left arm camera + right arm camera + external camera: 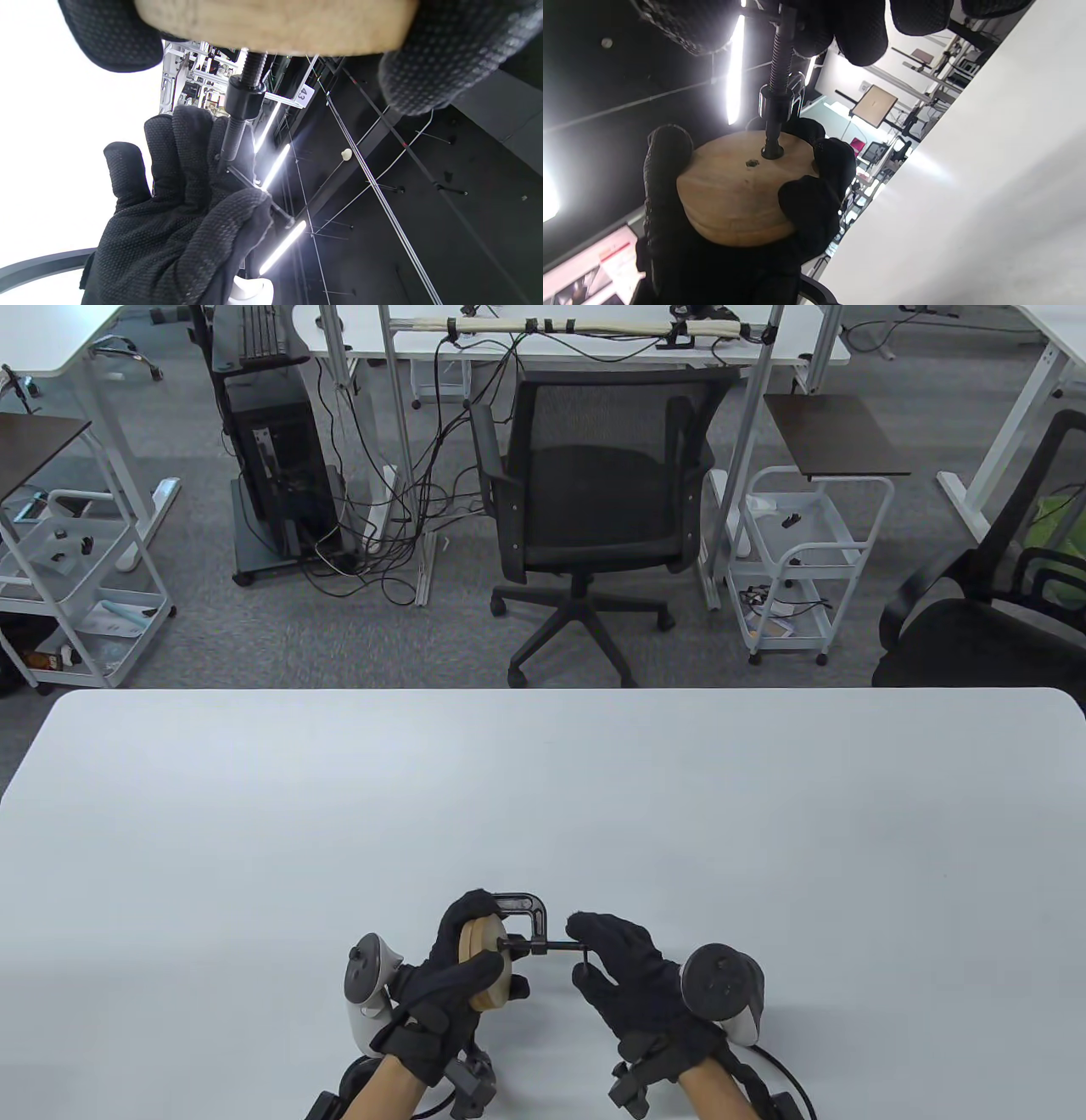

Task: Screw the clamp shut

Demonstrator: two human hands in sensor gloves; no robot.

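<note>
A black C-clamp (528, 911) sits around a round wooden disc (488, 963) near the table's front edge. My left hand (458, 971) grips the disc and the clamp frame, held above the table. The clamp's screw (543, 948) points right; its tip presses on the disc's face (746, 186). My right hand (615, 963) pinches the thin crossbar handle (585, 954) at the screw's end. In the left wrist view the handle (254, 190) lies under my right thumb. In the right wrist view the threaded screw (778, 63) runs down from my fingers to the disc.
The white table (543, 797) stretches ahead of my hands. Beyond its far edge stand a black office chair (594, 500), white carts (797, 560) and desks.
</note>
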